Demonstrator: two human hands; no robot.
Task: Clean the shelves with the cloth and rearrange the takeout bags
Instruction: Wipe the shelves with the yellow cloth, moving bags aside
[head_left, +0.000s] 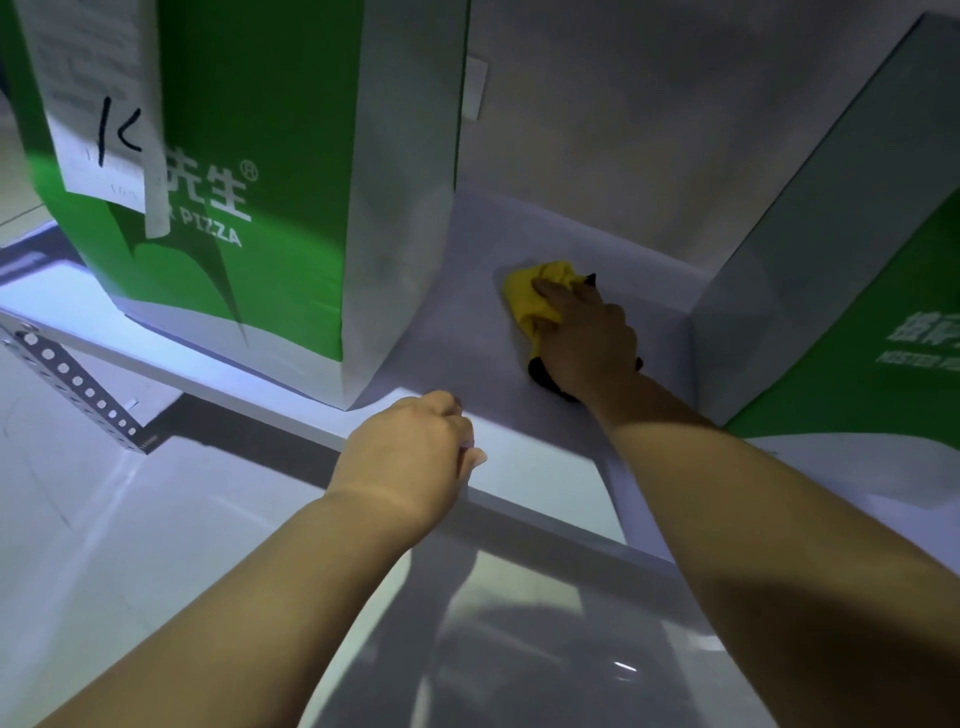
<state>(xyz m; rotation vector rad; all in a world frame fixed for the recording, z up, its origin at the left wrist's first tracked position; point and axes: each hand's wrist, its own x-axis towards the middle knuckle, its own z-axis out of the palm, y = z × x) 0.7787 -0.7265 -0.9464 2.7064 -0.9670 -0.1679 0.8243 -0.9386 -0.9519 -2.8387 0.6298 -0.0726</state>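
Shelf (467, 338) surface: right hand (587, 338) presses the yellow cloth (524, 296) flat, left hand (405, 452) clenched at its edge.

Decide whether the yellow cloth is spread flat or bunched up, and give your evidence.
Bunched up. The cloth shows folds and lumps, not a flat sheet, under the right hand, which presses it onto the shelf.

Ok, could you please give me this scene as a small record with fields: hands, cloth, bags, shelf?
right hand: presses the yellow cloth on the shelf, between the two bags
left hand: fingers curled, rests at the shelf's front edge, nothing visible in it
left bag: green and white, stands on the shelf, paper slip with a handwritten mark
right bag: green and white, partly out of view
yellow cloth: bunched, with a black part
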